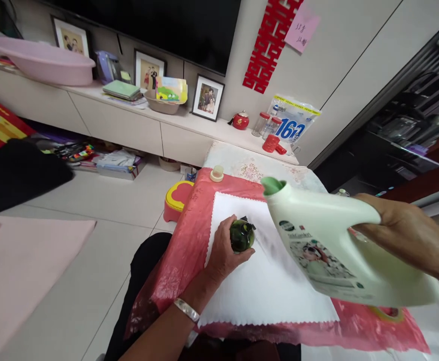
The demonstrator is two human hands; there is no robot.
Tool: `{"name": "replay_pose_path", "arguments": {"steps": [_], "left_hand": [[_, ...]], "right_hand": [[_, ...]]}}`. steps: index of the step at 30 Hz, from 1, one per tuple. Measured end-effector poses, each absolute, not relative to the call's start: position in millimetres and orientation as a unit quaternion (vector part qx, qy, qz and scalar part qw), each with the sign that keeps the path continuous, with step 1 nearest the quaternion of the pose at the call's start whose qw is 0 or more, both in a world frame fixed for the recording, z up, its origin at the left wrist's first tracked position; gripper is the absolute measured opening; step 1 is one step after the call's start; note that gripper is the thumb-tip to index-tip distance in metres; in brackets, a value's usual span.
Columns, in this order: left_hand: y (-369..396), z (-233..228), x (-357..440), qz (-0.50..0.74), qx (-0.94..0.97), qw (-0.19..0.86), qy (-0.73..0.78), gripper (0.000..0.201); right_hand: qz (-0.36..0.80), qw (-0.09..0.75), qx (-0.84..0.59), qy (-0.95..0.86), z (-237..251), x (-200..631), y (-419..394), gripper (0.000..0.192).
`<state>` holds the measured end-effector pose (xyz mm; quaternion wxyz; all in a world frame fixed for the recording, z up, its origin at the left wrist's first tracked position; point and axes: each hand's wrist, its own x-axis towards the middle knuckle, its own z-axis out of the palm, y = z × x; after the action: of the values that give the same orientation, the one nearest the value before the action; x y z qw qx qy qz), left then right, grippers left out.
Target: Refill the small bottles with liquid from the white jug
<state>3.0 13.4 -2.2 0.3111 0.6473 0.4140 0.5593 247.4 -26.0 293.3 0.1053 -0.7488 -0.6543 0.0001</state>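
- We hold the large pale green jug (332, 250) in our right hand (411, 235). The fingers wrap its rear end, presumably at the handle, which the hand hides. The jug is tipped towards horizontal above the right part of the white cloth (264, 286), with its open spout (272, 185) pointing towards the far edge.
- Our left hand (223, 255) is curled around 1 small dark green bottle (242, 235), which stands on the white cloth near its left edge.
- The cloth lies on a red plastic sheet (181, 250) that covers the table. A cream cap (216, 173) sits at the far left corner of the sheet.
- Handling, jug: we judge it rigid moulded plastic, smooth and fairly slippery. Its size suggests considerable weight if it is full; we cannot tell the fill level. Grip at the rear handle gives control of tilt, and a second support under the body would steady it.
- Handling, small bottle: we judge it light and easily tipped. Its glossy surface may be glass or hard plastic; we cannot tell which. Encircle the body low down and press it onto the cloth.
- The cloth is soft and may slide on the slick sheet.
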Motion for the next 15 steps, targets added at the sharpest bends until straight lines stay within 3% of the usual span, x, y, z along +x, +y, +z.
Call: {"name": "replay_pose_path", "arguments": {"steps": [7,15], "left_hand": [[14,-1,0,0.555,0.636,0.347,0.409,0.094],[16,-5,-1,0.553,0.642,0.314,0.429,0.089]], "right_hand": [[0.003,0.38,-0.76,-0.527,248,256,0,0.028],[0.007,0.521,-0.722,-0.455,140,277,48,0.032]]}}
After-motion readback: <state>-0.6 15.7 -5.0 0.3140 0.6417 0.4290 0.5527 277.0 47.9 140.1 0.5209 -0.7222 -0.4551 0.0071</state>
